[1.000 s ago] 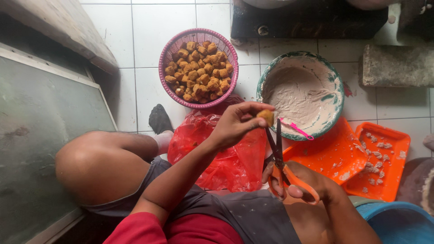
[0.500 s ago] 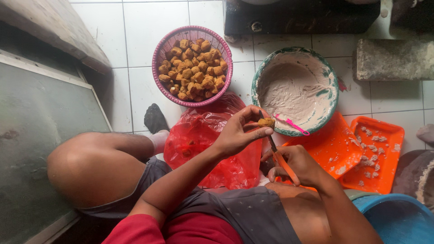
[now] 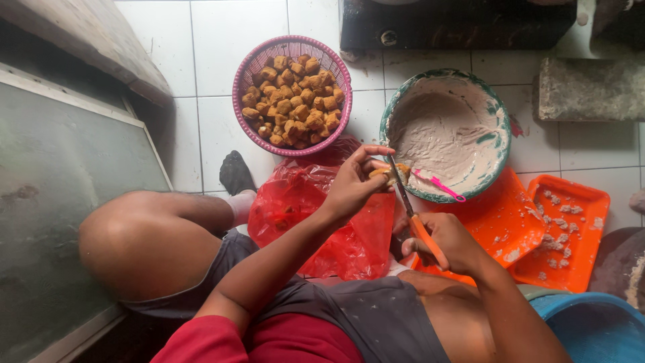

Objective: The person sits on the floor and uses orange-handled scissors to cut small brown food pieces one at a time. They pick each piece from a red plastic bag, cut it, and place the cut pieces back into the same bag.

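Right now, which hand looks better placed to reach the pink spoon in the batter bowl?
Probably the left hand: it sits nearer the spoon, though it holds a fried piece. The right hand grips scissors.

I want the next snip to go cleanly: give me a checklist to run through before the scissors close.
1. Left hand pinches the fried piece: ok.
2. Right hand grips the orange-handled scissors: ok.
3. Blades at the piece: ok.
4. Fingertips clear of the blades: cannot tell.
5. Batter bowl beside the hands, pink spoon inside: ok.
6. Pink basket holds more pieces: ok.
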